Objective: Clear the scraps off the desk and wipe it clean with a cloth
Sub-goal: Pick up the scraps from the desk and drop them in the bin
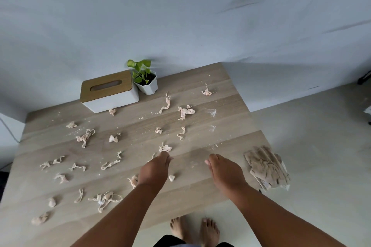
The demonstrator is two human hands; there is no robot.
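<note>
**Desk littered, both hands over the near edge**

Wooden desk [236, 94] stood against a pale wall. Pinkish paper scraps [84, 138] lay scattered over most of the top, thickest toward the left edge and the middle, thinner toward the far right corner, with fine crumbs between them. Crumpled beige cloth [267, 168] sat on the right edge, partly overhanging it, untouched.

Left hand [155, 170] reached out over the middle of the desk, fingertips at one scrap [165, 148]; whether the fingers had pinched it could not be told, as the back of the hand hid them. Right hand [224, 172] hovered near the right edge, between the left hand and the cloth, fingers curled down loosely, holding nothing seen.

Tissue box [109, 94] with a wooden lid stood at the far edge, a small potted plant [143, 78] just beside it on the right. Bare feet [194, 230] showed on the floor below the near edge.
</note>
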